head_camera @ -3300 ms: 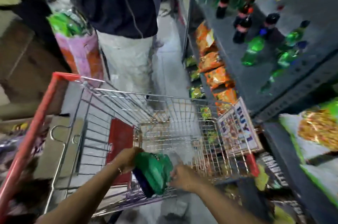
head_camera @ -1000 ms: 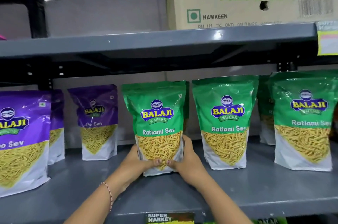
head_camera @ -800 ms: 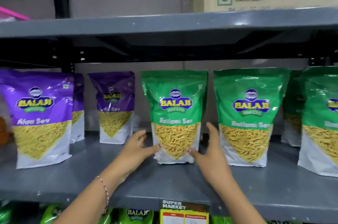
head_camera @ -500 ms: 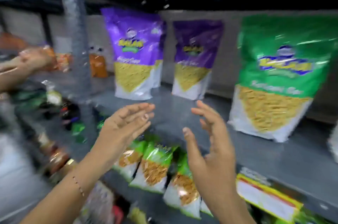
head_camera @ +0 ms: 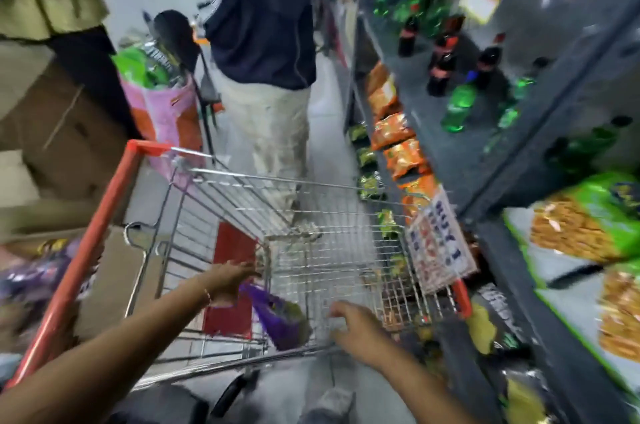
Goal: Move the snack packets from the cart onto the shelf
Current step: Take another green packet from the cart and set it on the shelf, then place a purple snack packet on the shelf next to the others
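As both hands reach down into the cart (head_camera: 311, 216), the step in hand seems to be the picking of the next snack packet. The purple packet (head_camera: 280, 319) lies at the near end of the wire basket, close to the rim, at about 6 o'clock of the cart. The left hand (head_camera: 228, 281) is just above and beside its upper end, at about 10 o'clock from the packet, fingers stretched forward and the grip released, holding nothing that I can see; whether it already touches the packet, the blur does not let me tell. The right hand (head_camera: 356, 326) hovers at 3 o'clock from the packet, near the rim, its grip also released with the fingers spread. To do it well, I would bring the hands to the two sides of the packet and lift it upright, so the contents are not crushed. The shelf (head_camera: 568, 288) with green packets (head_camera: 595, 219) is at 3 o'clock of the view, so the turn should go to the right. Another person (head_camera: 266, 43) stands at 12 o'clock beyond the cart, so the cart is better not pushed forward.
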`<state>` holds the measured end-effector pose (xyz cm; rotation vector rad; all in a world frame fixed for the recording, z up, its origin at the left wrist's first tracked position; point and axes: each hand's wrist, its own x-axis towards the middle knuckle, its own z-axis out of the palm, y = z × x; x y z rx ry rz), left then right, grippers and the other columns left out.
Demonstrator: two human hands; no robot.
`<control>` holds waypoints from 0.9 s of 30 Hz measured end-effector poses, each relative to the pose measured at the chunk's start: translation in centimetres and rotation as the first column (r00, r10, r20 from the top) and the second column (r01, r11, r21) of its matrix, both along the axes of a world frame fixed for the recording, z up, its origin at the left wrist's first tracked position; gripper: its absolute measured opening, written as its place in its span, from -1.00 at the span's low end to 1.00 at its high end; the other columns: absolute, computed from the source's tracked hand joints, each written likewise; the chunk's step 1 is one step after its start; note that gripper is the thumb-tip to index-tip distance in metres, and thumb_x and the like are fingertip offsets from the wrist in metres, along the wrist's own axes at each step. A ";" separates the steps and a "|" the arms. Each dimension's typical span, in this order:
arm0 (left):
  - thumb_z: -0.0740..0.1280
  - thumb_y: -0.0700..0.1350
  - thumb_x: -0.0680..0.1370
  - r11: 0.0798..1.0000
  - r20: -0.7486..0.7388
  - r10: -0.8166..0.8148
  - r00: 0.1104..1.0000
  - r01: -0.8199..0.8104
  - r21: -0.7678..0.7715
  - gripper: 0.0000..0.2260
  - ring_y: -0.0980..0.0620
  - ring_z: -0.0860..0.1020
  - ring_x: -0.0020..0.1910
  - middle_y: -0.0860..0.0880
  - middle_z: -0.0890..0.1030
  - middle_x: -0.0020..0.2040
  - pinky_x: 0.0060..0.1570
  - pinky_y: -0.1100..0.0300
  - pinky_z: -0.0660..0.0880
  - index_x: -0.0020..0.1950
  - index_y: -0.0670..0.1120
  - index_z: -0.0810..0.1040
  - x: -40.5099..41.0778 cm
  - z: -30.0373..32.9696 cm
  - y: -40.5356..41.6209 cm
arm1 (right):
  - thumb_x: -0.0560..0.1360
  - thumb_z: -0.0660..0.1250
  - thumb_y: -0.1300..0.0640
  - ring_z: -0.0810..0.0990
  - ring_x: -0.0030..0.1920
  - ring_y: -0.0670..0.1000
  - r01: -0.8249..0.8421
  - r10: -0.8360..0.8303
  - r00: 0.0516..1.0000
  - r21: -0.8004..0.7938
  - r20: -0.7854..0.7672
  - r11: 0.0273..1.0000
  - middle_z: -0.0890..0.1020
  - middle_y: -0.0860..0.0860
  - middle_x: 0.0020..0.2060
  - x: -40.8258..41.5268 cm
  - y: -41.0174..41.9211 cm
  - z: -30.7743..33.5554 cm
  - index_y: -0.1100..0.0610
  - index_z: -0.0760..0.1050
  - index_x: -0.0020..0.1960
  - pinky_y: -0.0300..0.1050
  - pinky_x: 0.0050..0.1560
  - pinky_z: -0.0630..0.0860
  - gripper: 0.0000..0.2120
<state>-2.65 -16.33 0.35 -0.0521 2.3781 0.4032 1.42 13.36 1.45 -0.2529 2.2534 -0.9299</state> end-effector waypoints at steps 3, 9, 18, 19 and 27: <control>0.21 -0.23 0.50 0.963 0.018 -0.201 0.979 0.201 -0.177 -0.43 -0.14 0.21 0.50 -0.05 0.17 0.57 0.43 -0.04 0.25 0.47 0.15 0.25 0.9 -3.3 -1.5 | 0.45 0.37 0.16 0.59 -0.02 0.01 -0.100 0.096 0.989 0.027 0.115 0.995 0.59 0.01 -0.06 -1.3 -4.2 -3.3 0.01 0.53 -0.03 -0.19 -0.07 0.47 -0.88; 0.12 -0.06 0.61 0.933 0.064 -0.297 0.953 0.304 -0.195 -0.65 -0.11 0.13 0.54 0.09 0.13 0.58 0.48 -0.10 0.13 0.37 0.19 0.40 -0.8 -6.1 -0.2 | 0.49 0.39 0.00 0.38 -0.38 -0.19 -0.248 0.234 0.953 0.050 0.193 0.967 0.54 0.04 -0.12 -2.8 -8.9 -6.1 -0.04 0.48 -0.15 -0.26 -0.30 0.44 -0.89; 0.13 -0.10 0.61 0.959 -0.222 -0.281 0.934 0.264 -0.104 -0.65 -0.17 0.14 0.54 0.08 0.21 0.56 0.47 -0.16 0.19 0.24 0.31 0.48 -3.5 -6.8 0.3 | 0.54 0.18 0.06 0.63 -0.19 0.21 -0.314 0.305 0.949 0.204 0.077 0.927 0.59 0.22 -0.23 -3.3 -8.5 -6.8 0.19 0.53 -0.11 -0.05 -0.24 0.41 -0.76; 0.14 -0.10 0.61 0.965 -0.262 -0.260 0.929 0.245 -0.091 -0.66 -0.16 0.13 0.54 0.07 0.21 0.56 0.48 -0.18 0.17 0.24 0.30 0.49 -3.9 -6.2 0.2 | 0.54 0.17 0.11 0.62 -0.22 0.19 -0.292 0.287 0.956 0.166 0.056 0.942 0.55 0.20 -0.27 -3.7 -8.1 -6.3 0.15 0.51 -0.17 -0.04 -0.26 0.41 -0.79; 0.36 0.19 0.45 0.475 -0.127 0.573 0.810 -0.202 0.857 -0.32 0.04 0.30 0.48 0.08 0.30 0.52 0.45 0.08 0.27 0.50 0.21 0.14 -2.4 2.7 3.8 | 0.60 0.14 0.05 0.39 -0.37 0.09 -0.050 0.001 0.975 -0.213 -0.224 0.976 0.41 0.10 -0.44 -6.6 -6.2 5.6 0.03 0.22 -0.38 0.04 -0.29 0.36 -0.63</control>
